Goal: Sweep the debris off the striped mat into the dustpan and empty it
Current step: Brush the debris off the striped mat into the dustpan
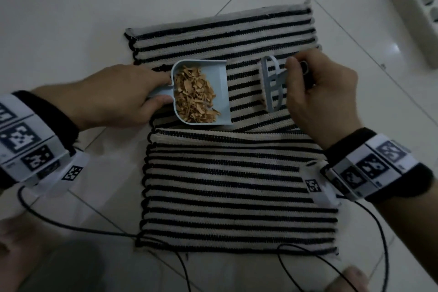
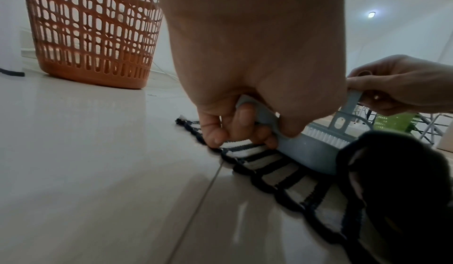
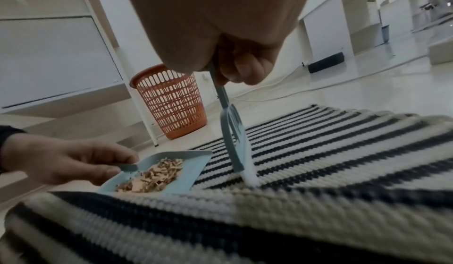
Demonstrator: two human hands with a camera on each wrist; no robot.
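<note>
Head view: left hand [image 1: 118, 95] grips loaded dustpan [image 1: 203, 92] handle, mouth facing right toward brush [image 1: 272, 83] gripped by right hand [image 1: 324, 95]; orange basket [image 3: 171, 101] far-left.

white tiled floor [image 1: 71, 19], striped mat [image 1: 237, 185], orange basket [image 3: 171, 101]

Orange basket [image 3: 171, 101] and power strip [image 1: 417, 16] on floor.

No readable text, label or number shows anywhere.
</note>
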